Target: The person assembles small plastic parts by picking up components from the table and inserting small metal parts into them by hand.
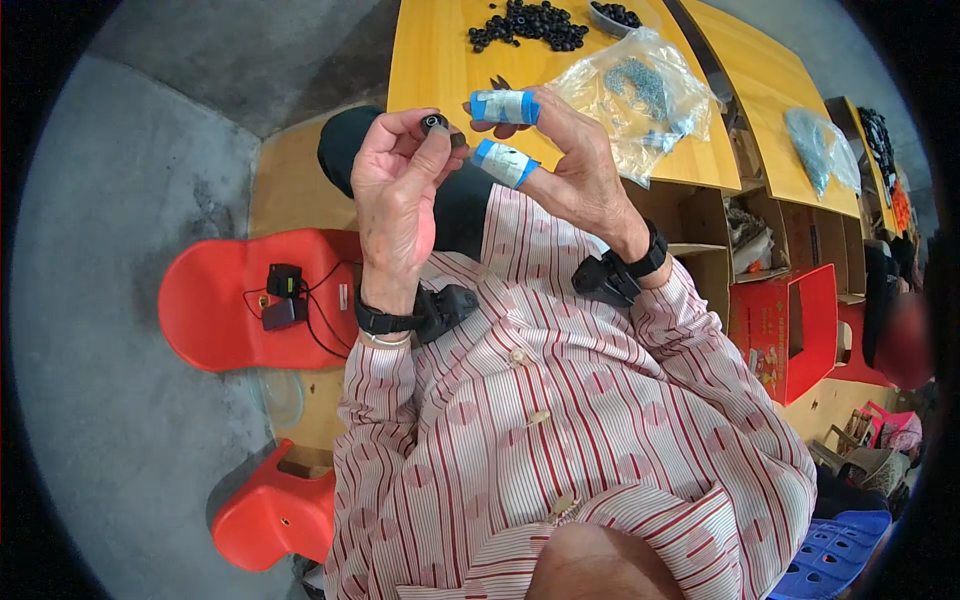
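My left hand [396, 180] is closed, pinching a small black ring-shaped part [434, 122] between thumb and fingers. A dark rounded end [457, 141] shows by the thumb tip; I cannot tell if it belongs to the same part. Just right of it, my right hand [572, 160] has thumb and forefinger apart with nothing visible between them. Blue and white tape wraps both of those fingertips. Beyond my hands, a pile of small black round parts [530, 24] lies on the yellow table [435, 70].
A clear plastic bag [575, 85] of small silvery pieces lies on the table, near dark pointed tool tips [499, 82]. A clear bowl [650, 22] holds more black parts. Red chairs [215, 300] stand left; a red box [765, 335] stands right. Another person [880, 310] is at far right.
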